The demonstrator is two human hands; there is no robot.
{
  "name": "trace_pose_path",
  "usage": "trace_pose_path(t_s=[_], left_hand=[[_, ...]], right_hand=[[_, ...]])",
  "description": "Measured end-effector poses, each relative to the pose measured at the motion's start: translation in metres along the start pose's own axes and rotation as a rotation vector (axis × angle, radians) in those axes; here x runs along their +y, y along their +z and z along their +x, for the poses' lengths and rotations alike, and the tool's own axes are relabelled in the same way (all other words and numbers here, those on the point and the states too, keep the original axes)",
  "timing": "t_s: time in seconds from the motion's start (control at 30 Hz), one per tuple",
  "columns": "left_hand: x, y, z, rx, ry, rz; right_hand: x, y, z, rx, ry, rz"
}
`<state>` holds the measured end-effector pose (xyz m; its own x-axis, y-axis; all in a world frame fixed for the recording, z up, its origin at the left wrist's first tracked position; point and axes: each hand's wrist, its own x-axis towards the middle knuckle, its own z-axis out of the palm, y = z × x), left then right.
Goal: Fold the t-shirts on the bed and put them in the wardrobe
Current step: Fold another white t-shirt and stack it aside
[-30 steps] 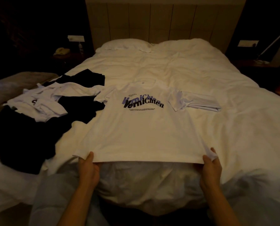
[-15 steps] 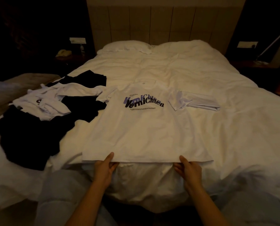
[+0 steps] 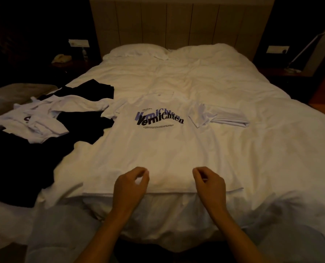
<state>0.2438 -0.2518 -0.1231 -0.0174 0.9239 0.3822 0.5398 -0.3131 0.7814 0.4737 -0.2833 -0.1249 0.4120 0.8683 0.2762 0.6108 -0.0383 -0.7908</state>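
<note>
Dim room, warm low light. A wide bed with a rumpled white duvet [image 3: 224, 103] fills most of the view; a panelled beige headboard [image 3: 176, 21] stands behind two white pillows [image 3: 137, 52]. To the left, a dark bedside table carries a pale telephone [image 3: 61, 58]. To the right, a thin angled lamp arm [image 3: 309, 40] leans over the other bedside surface.

The white short-sleeved t-shirt with black and purple lettering on the chest [image 3: 158, 145] lies flat, print up, on the near middle of the bed, collar toward the headboard and hem at the bed's near edge. Its right-side sleeve is turned over at the tip. Just beyond that sleeve lies a folded white garment [image 3: 231, 119].

On the left side of the bed sits a loose pile: crumpled white t-shirts [image 3: 44, 120] lie on top of spread black t-shirts [image 3: 25, 162]. The pile's edge touches the flat shirt's left sleeve.

The left hand [image 3: 129, 185] and the right hand [image 3: 210, 184] are over the hem area of the printed shirt, near each other. Both have fingers curled inward, thumb meeting fingertips. Whether either pinches cloth cannot be told; the white fabric merges under the fingers. Bare forearms extend from the bottom of the view; grey-clad knees show at each lower corner.
</note>
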Motion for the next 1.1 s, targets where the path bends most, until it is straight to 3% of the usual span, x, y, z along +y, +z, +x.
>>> trace_pose_path(t_s=[0.13, 0.37, 0.53, 0.73, 0.87, 1.1], left_hand=[[0.013, 0.034, 0.054, -0.223, 0.013, 0.133], [0.014, 0.112, 0.147, -0.403, 0.026, 0.229], [0.012, 0.157, 0.208, -0.429, 0.089, 0.348], [0.002, 0.212, 0.286, -0.461, 0.130, 0.427], [-0.004, 0.241, 0.325, -0.485, 0.163, 0.474], [-0.017, 0.275, 0.368, -0.519, 0.206, 0.484]], right_hand=[[0.003, 0.003, 0.058, 0.015, -0.012, -0.036], [0.029, 0.004, 0.179, -0.017, 0.062, -0.216], [0.049, 0.019, 0.248, 0.035, -0.038, -0.358], [0.071, 0.040, 0.325, 0.154, 0.343, -0.142], [0.083, 0.042, 0.362, 0.263, 0.245, -0.421], [0.106, 0.046, 0.405, 0.031, 0.145, -0.612]])
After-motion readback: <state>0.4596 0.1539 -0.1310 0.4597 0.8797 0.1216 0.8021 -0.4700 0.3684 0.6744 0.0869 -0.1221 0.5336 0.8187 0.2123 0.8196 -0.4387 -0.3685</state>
